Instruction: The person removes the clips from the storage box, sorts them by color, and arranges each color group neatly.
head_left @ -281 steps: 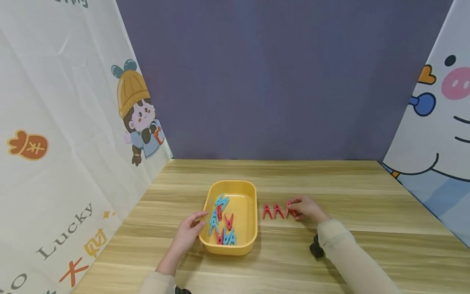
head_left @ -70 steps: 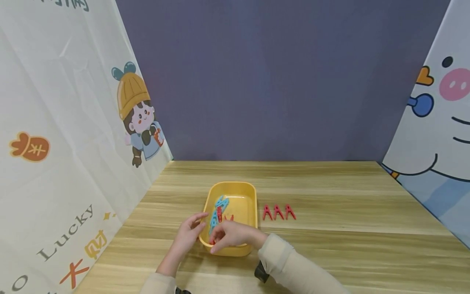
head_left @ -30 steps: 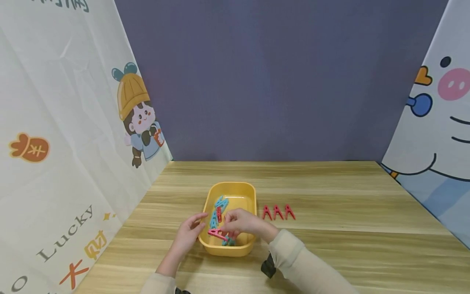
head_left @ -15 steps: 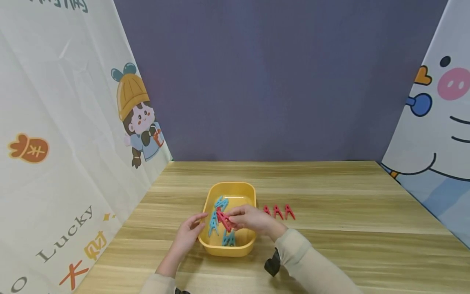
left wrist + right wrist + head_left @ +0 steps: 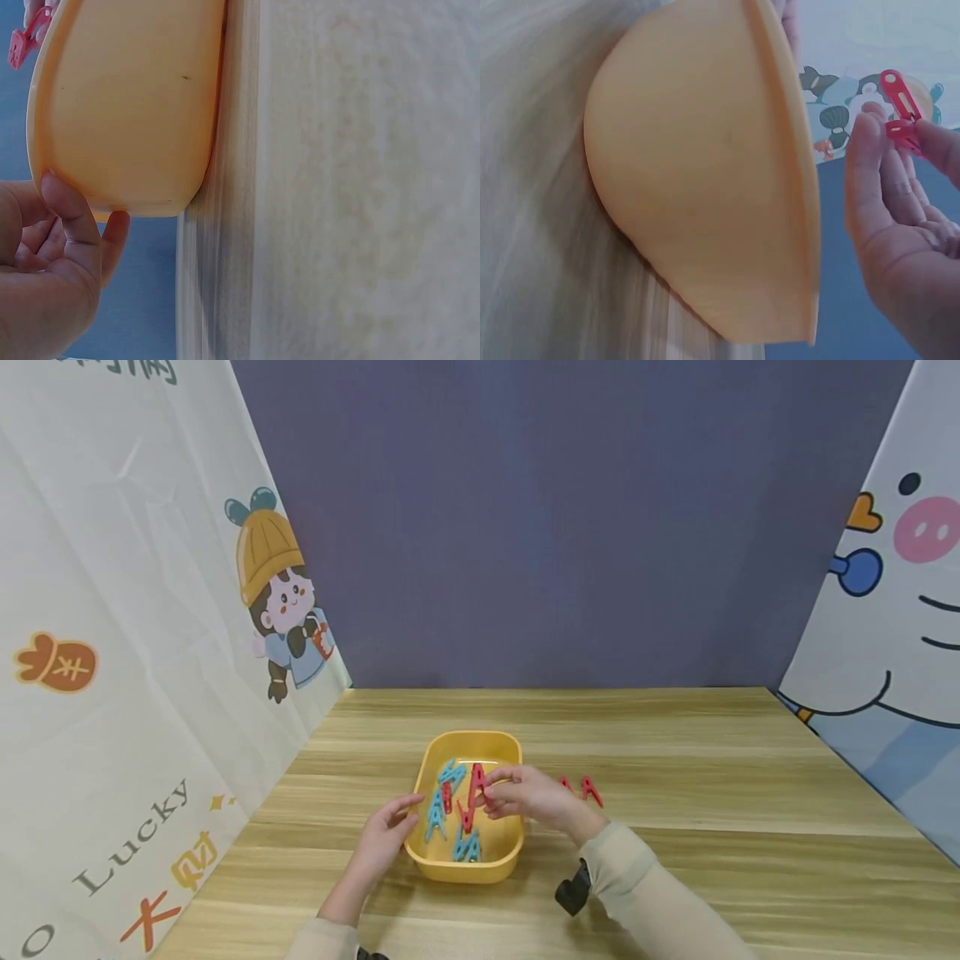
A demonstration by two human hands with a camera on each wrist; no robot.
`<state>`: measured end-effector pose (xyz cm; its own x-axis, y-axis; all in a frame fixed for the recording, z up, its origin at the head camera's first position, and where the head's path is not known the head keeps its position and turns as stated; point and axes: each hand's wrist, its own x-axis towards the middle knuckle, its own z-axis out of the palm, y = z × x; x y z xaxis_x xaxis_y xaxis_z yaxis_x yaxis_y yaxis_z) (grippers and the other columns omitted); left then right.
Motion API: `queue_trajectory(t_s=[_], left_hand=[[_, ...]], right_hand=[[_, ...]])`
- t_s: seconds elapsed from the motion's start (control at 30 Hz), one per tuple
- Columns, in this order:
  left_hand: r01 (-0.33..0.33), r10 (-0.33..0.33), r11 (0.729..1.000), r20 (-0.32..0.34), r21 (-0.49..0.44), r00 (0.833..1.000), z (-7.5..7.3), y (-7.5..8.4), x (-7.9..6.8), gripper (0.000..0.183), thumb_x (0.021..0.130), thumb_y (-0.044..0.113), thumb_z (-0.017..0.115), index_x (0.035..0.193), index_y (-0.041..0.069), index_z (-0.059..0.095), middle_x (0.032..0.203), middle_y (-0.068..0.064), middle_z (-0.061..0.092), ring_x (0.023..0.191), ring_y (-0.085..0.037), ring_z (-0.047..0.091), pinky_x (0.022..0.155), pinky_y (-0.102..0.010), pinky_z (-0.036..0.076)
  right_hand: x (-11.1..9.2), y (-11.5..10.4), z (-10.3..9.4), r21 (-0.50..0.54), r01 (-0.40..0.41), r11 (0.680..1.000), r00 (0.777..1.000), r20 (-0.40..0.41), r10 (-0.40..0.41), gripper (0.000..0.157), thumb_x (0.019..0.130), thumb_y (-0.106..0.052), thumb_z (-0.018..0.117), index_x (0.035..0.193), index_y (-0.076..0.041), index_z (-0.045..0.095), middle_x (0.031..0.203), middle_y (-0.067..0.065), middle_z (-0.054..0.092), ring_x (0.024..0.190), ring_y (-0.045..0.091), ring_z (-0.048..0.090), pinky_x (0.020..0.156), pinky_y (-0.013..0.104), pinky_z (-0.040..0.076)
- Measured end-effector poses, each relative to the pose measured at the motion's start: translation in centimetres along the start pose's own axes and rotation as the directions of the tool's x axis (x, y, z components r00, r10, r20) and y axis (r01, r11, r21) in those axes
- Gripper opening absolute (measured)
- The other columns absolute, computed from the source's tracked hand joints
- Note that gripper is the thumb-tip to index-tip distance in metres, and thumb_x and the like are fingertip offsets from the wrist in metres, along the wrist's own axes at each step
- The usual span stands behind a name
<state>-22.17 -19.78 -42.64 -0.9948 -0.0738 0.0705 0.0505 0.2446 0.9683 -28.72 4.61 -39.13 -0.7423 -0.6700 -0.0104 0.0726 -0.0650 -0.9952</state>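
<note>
My right hand (image 5: 536, 795) pinches a red clothespin (image 5: 477, 777) between thumb and fingertips, over the yellow basin (image 5: 512, 843). In the right wrist view, that red clothespin (image 5: 900, 101) stands above the basin's rim, its legs pointing away from the palm. Relaxed fingers of my left hand (image 5: 384, 833) touch the basin's left rim; the left wrist view has fingertips (image 5: 64, 199) against the outer wall. Inside the basin lie several blue clothespins (image 5: 437, 814), mostly along the left and near end, a red clothespin (image 5: 447, 797) among them and another red clothespin (image 5: 467, 818) near the middle.
To the right of the basin, red clothespins (image 5: 591, 792) stand in a row on the wooden table (image 5: 675, 752); my right hand covers part of that row. A dark blue panel (image 5: 570, 527) rises behind the table, with printed cloth (image 5: 150, 610) at the left side.
My right hand let go of the third red clothespin in the row, reached into the basin's near end and lifted out another, turning it upright and moving back and right. My left hand stayed.
</note>
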Motion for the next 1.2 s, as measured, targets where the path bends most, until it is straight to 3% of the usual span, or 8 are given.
queue_trajectory(t_s=[0.37,0.53,0.67,0.83,1.07,1.2], left_hand=[[0.012,-0.012,1.0,0.007,-0.016,1.0,-0.1,0.1,-0.1,0.031,0.091,0.0,0.051,0.122,-0.001,0.055,0.125,-0.027,0.049,0.092,-0.032,0.058,0.058,-0.028,0.049],[0.004,-0.004,1.0,0.005,-0.014,1.0,-0.1,0.0,-0.1,0.031,0.091,0.0,0.051,0.122,-0.001,0.055,0.125,-0.027,0.049,0.091,-0.032,0.058,0.057,-0.028,0.049],[0.003,-0.003,1.0,0.006,-0.01,1.0,-0.1,0.0,0.0,0.031,0.091,0.0,0.051,0.122,-0.001,0.055,0.124,-0.028,0.049,0.089,-0.032,0.058,0.056,-0.028,0.049],[0.003,-0.003,1.0,0.009,-0.003,1.0,-0.2,0.0,0.0,0.031,0.091,0.001,0.051,0.122,-0.001,0.055,0.125,-0.027,0.049,0.089,-0.031,0.059,0.055,-0.028,0.049],[0.002,-0.002,1.0,0.009,-0.001,1.0,-0.1,0.0,0.0,0.031,0.091,0.0,0.05,0.122,-0.001,0.055,0.126,-0.026,0.048,0.09,-0.031,0.058,0.055,-0.028,0.049],[0.001,-0.001,1.0,0.01,-0.003,1.0,-0.2,0.1,0.0,0.031,0.091,0.0,0.05,0.122,-0.001,0.055,0.128,-0.025,0.047,0.091,-0.032,0.058,0.056,-0.029,0.049]], right_hand=[[-0.9,-0.5,-2.0,0.023,0.043,0.999,0.996,-0.083,-0.041,0.026,0.091,-0.002,0.053,0.111,0.014,0.046,0.089,0.012,0.06,0.08,0.02,0.061,0.084,0.043,0.048],[-1.4,-0.8,-2.9,0.034,0.06,0.998,0.992,-0.112,-0.056,0.045,0.09,-0.003,0.055,0.129,0.011,0.034,0.092,0.013,0.06,0.081,0.021,0.062,0.081,0.039,0.05],[-2.0,-1.0,-3.6,0.029,0.072,0.997,0.99,-0.126,-0.068,0.057,0.09,-0.003,0.055,0.14,0.003,0.026,0.096,0.017,0.06,0.081,0.022,0.062,0.083,0.043,0.048],[-2.4,-1.2,-4.3,0.045,0.069,0.997,0.988,-0.138,-0.062,0.061,0.091,-0.002,0.054,0.144,-0.002,0.023,0.095,0.019,0.058,0.083,0.024,0.061,0.088,0.052,0.042],[-3.1,-1.4,-5.6,0.025,0.063,0.998,0.984,-0.17,-0.058,0.062,0.092,-0.004,0.053,0.144,-0.002,0.02,0.091,0.012,0.061,0.081,0.023,0.061,0.085,0.045,0.047],[-3.5,-1.5,-6.3,0.035,0.067,0.997,0.983,-0.176,-0.06,0.063,0.092,-0.003,0.052,0.145,-0.002,0.018,0.085,0.008,0.061,0.077,0.02,0.062,0.086,0.048,0.046]])
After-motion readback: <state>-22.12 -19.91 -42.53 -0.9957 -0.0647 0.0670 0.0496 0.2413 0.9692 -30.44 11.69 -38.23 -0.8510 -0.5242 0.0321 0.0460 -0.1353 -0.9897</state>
